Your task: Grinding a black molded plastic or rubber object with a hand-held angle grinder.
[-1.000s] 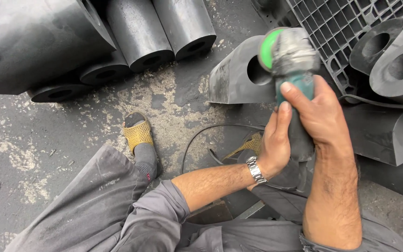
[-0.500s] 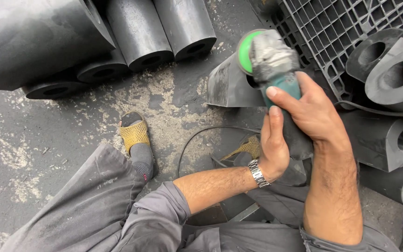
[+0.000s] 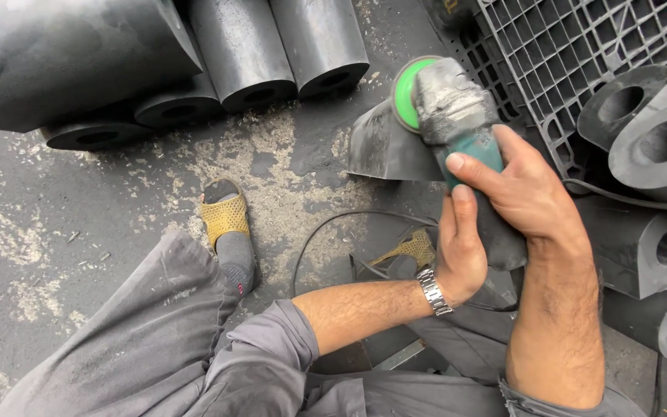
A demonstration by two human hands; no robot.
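Since there's only the head view to go by: both hands are clamped on the angle grinder point(image 3: 457, 116), right hand point(image 3: 530, 193) wrapped over the teal body, left hand point(image 3: 461, 247) bracing from underneath, probably to keep it steady. Its green disc point(image 3: 405, 93) sits against the edge of a black rubber block point(image 3: 384, 147) lying on the dusty floor point(image 3: 79, 232). More black cylinders point(image 3: 272, 54) are stacked beyond, grey pallet point(image 3: 573, 54) to the right.

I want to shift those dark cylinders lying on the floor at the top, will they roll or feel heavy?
The dark cylinders lie on their sides, round, so they would probably roll when pushed. Thick walls around a small bore suggest they are heavy for their size. The dusty surface probably offers fair grip.
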